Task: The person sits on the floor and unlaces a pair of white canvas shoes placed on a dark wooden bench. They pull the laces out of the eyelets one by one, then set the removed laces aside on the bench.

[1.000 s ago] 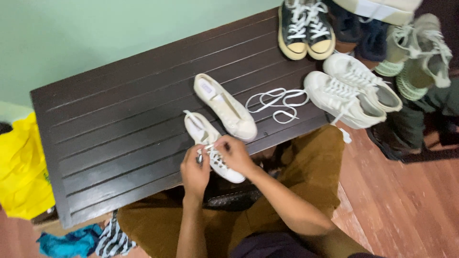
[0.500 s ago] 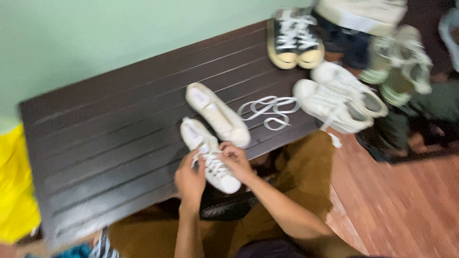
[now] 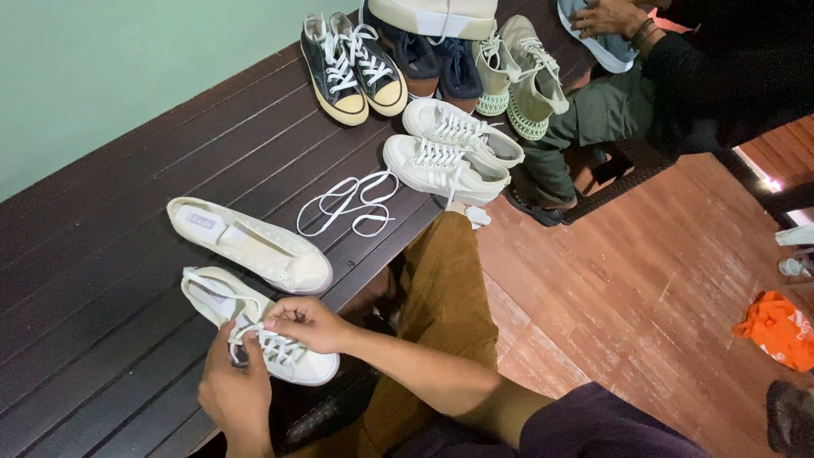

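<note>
A white low sneaker [image 3: 254, 326] lies on the dark slatted wooden table [image 3: 110, 246] near its front edge. Both my hands are on its white lace: my left hand [image 3: 233, 390] pinches one lace end at the near side, my right hand [image 3: 309, 325] holds the lace over the eyelets. A second white sneaker [image 3: 250, 244] without a lace lies just beyond it. A loose white shoelace [image 3: 349, 203] is coiled on the table to the right of that shoe.
Further along the table stand a pair of white laced sneakers [image 3: 449, 148], black-and-cream sneakers [image 3: 352, 68], navy shoes [image 3: 437, 59] and pale green high-tops [image 3: 517, 72]. Another person [image 3: 678, 76] sits at the far right holding a light blue shoe. An orange bag [image 3: 780, 326] lies on the wooden floor.
The camera view has swung to the right and closer. My hands stay on the near sneaker's lace, with the right hand drawn slightly along it.
</note>
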